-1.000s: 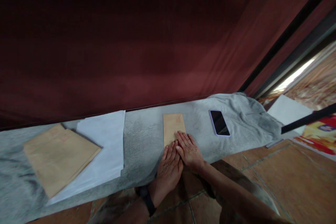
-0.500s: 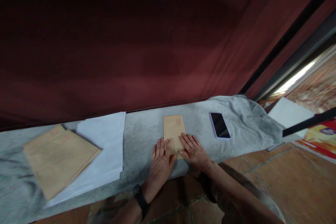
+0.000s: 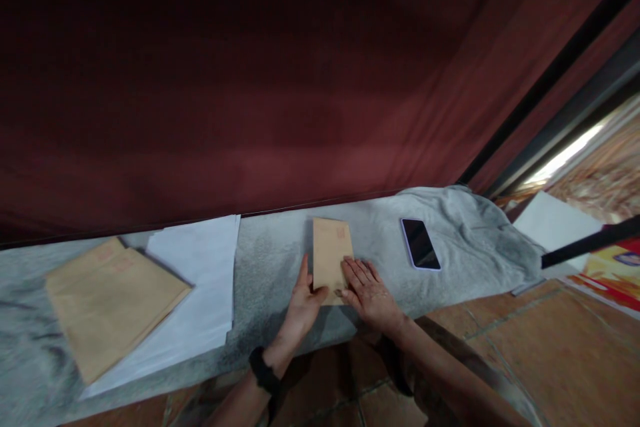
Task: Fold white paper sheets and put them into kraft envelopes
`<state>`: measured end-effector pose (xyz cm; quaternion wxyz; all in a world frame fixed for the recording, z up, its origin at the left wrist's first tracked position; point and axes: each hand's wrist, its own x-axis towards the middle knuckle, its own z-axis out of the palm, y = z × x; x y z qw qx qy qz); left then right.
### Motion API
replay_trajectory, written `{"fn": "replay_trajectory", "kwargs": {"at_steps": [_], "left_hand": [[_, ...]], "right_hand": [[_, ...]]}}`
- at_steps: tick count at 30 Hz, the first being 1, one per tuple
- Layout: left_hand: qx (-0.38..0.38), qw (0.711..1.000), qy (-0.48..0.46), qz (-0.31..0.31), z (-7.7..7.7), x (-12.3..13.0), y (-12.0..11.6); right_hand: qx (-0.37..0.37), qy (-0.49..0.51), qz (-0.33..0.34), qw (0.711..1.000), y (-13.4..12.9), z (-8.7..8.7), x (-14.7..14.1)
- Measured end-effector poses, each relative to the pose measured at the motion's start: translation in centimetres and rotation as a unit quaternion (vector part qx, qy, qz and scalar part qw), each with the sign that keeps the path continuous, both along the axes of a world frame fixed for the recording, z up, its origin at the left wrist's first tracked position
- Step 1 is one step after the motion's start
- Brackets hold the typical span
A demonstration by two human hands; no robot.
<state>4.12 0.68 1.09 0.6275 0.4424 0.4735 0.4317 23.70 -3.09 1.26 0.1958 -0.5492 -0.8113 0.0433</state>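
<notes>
A brown paper envelope [image 3: 330,247] lies upright on a grey cloth [image 3: 273,260] in the middle of the head view, a faint reddish print at its upper right. My left hand [image 3: 303,300] is turned on its side at the envelope's left edge. Its thumb rests on the lower left corner, the index finger points forward, and the other fingers curl against the edge, partly hidden. My right hand [image 3: 370,290] lies flat over the lower right edge, fingers stretched out and pressing on the paper.
To the left, larger brown envelopes [image 3: 120,307] overlap a stack of white paper [image 3: 205,280]. A phone [image 3: 421,243] with a purple edge lies on the right. A dark red panel [image 3: 300,113] rises behind the cloth. Floor tiles [image 3: 565,360] and a dark bar [image 3: 590,243] are at the right.
My left hand has turned from lying flat on the envelope to its side, gripping the left edge with the thumb on top. The right hand stays about where it was.
</notes>
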Motion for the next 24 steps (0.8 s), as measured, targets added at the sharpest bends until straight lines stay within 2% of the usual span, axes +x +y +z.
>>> {"fn": "replay_trajectory", "kwargs": {"at_steps": [5,9,11,13,14,15,16,18,20,21,22,24], "left_hand": [[0.03,0.999,-0.001,0.029,1.8,0.5,0.6],[0.019,0.999,-0.029,0.029,2.8,1.2,0.3],[-0.009,0.998,-0.054,0.01,3.2,1.3,0.2],[-0.021,0.998,-0.062,-0.014,3.8,1.3,0.3],[-0.019,0.998,-0.053,-0.021,4.0,1.3,0.3],[-0.013,0.999,-0.036,-0.024,4.1,1.2,0.4],[-0.004,1.0,-0.016,-0.024,4.3,1.1,0.5],[0.007,0.999,0.026,-0.033,4.3,1.0,0.5],[0.008,0.997,0.059,-0.05,4.2,1.1,0.4],[0.006,0.996,0.071,-0.058,4.1,1.1,0.4],[0.005,0.995,0.079,-0.064,4.0,1.2,0.4],[0.004,0.993,0.088,-0.075,3.7,1.4,0.4]], "right_hand": [[-0.018,-0.019,0.009,1.0,-0.7,1.8,-2.0],[-0.026,-0.01,-0.039,0.999,-0.5,2.3,-2.2],[-0.021,0.064,-0.083,0.994,0.2,2.8,-0.9],[-0.014,0.203,-0.144,0.968,1.2,3.5,1.0],[-0.012,0.292,-0.18,0.939,1.7,3.8,2.0],[-0.013,0.39,-0.216,0.895,2.1,3.9,3.0],[-0.023,0.491,-0.242,0.837,2.5,3.9,3.8],[-0.056,0.665,-0.257,0.699,3.0,3.4,4.8],[-0.088,0.779,-0.247,0.57,3.2,2.5,4.9],[-0.102,0.812,-0.247,0.519,3.2,2.0,4.7],[-0.12,0.833,-0.248,0.48,3.1,1.5,4.4],[-0.176,0.852,-0.245,0.428,2.8,0.7,3.5]]}}
